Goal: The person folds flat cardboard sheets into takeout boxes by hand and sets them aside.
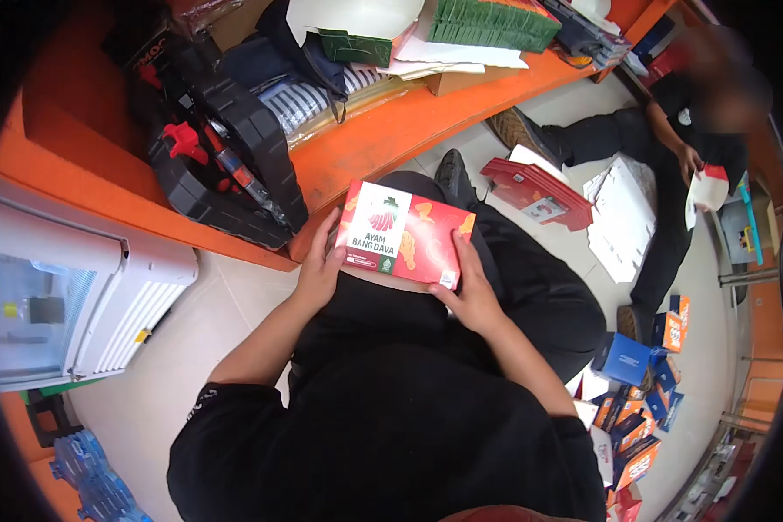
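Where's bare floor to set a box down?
Bare tile between the white unit and left forearm; another strip beyond the blue and orange boxes. Crowded: orange shelf, and floor by the right elbow.

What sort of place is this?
Likely a shop's storeroom or packing corner: a long, cluttered orange shelf, a heap of small blue and orange cardboard boxes on the pale tiled floor, and a red cardboard carton printed "AYAM BANG DAVA".

box [426, 239]: red, white, orange | shelf [461, 117]: orange | striped pack [297, 109]: white and dark, perhaps navy
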### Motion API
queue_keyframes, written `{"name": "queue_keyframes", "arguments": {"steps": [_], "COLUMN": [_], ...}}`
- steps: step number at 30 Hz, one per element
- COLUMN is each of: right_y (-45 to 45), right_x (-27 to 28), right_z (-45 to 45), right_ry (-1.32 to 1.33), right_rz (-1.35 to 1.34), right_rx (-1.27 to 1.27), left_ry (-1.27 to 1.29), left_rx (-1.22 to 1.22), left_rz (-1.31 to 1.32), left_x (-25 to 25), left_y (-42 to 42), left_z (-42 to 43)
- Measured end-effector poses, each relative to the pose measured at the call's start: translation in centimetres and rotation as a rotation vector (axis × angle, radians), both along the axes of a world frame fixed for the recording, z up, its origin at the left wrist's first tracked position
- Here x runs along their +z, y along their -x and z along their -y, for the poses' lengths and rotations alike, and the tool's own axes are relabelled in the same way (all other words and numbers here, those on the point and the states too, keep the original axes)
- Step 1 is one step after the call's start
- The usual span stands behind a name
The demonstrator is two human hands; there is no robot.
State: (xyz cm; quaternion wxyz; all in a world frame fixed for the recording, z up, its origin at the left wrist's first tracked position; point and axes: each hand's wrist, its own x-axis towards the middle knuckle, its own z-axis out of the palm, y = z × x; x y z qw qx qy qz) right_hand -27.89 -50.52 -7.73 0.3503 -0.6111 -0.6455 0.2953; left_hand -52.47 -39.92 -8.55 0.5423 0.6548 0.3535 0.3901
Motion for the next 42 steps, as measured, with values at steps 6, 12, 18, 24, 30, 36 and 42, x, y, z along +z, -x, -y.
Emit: {"name": "queue_keyframes", "arguments": {"steps": [6, 12, 18, 24, 30, 36, 42], "right_y": [0.1, 0.0, -0.4, -2.4, -5.3, -6.4, -11.9], "right_x": [0.9, 7.3, 6.9, 7.3, 7.9, 7.4, 4.8], "right_z": [0.1, -2.1, -4.0, -3.8, -2.9, -4.1, 1.1], "right_ry": [-0.072, -0.581, -0.778, -0.655, -0.574, -0.504, -0.34], "right_rz": [0.383, 0.441, 0.287, 0.47, 0.033, -0.952, -0.682], "right_rx": [-0.103, -0.088, -0.34, -0.326, -0.609, -0.3, -0.327], "left_ry": [0.041, -0.48, -0.457, -0.139, 0.369, 0.43, 0.318], "left_rx": [0.003, -0.08, -0.028, -0.034, -0.035, -0.072, -0.353], "left_rz": [0.203, 0.019, 0.266, 0.345, 0.975, 0.869, 0.271], "left_x": [0.6, 7.9, 9.1, 10.0, 9.2, 7.8, 5.0], "left_y": [-1.9, -6.1, -12.6, -15.9, -16.2, -19.1, -17.7], "left_z": [-0.5, -0.6, 0.0, -1.0, -7.6, -5.4, -7.5]}}
